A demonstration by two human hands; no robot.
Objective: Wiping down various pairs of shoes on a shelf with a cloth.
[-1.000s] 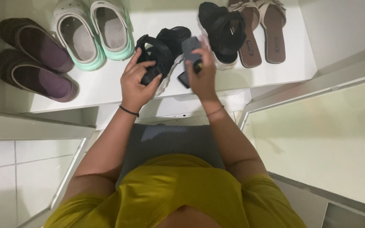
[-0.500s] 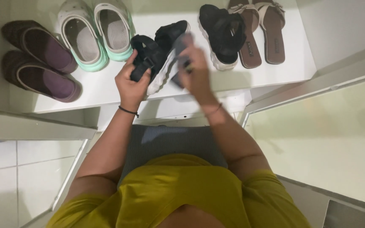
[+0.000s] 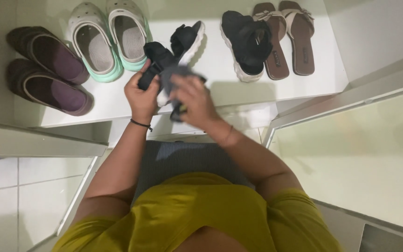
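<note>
My left hand (image 3: 141, 93) grips a black strappy sandal with a white sole (image 3: 183, 39) by its heel end, holding it just above the white shelf (image 3: 220, 93). My right hand (image 3: 194, 100) is closed on a dark grey cloth (image 3: 176, 74) pressed against the sandal's side; the hand is blurred. The matching black sandal (image 3: 246, 42) lies on the shelf to the right.
On the shelf stand a pair of maroon slip-ons (image 3: 52, 74) at the left, white and mint clogs (image 3: 110, 37), and brown flat sandals (image 3: 288, 37) at the right. A cabinet door edge (image 3: 346, 100) runs on the right, and white floor tiles (image 3: 5, 186) lie lower left.
My right hand has slid with the cloth down and left across the sandal. The left hand has turned the sandal slightly, its toe pointing further up and right.
</note>
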